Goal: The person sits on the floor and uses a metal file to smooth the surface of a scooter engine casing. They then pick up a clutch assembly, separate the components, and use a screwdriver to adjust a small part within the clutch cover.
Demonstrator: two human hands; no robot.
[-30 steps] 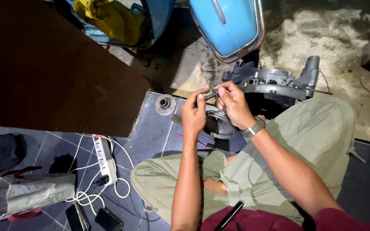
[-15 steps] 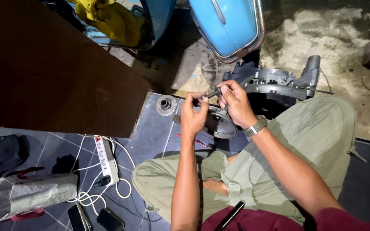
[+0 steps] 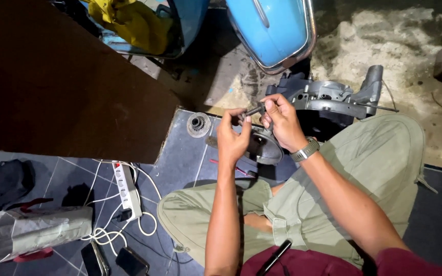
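Left hand: left hand [image 3: 231, 140] raised over the lap, fingers pinched on the near end of a short metal shaft [image 3: 254, 110]
Right hand: right hand [image 3: 281, 122] just beside the left, fingertips closed on the far end of the same shaft; grey wristwatch [image 3: 305, 151] on the wrist
Shaft: small, dark, held level between both hands, above the floor tiles and just in front of the engine casing; its fine detail is too small to tell
Below the hands: round metal disc part [image 3: 264, 147] lying on the floor between the knees, partly hidden by the hands
Engine casing: grey cast engine casing [image 3: 328, 97] on the ground just beyond the right hand, a thin rod sticking out to the right
Small gear: gear piece [image 3: 198, 124] on the tile left of the left hand, apart from it
Behind: blue scooter body [image 3: 272, 28] with chrome trim at top
Left side: brown board [image 3: 62, 87] leaning over the tiles; white power strip [image 3: 127, 189] with coiled cable near it; wrapped grey bundle [image 3: 34, 232] at lower left
Posture: person seated cross-legged in olive trousers [image 3: 379, 163]
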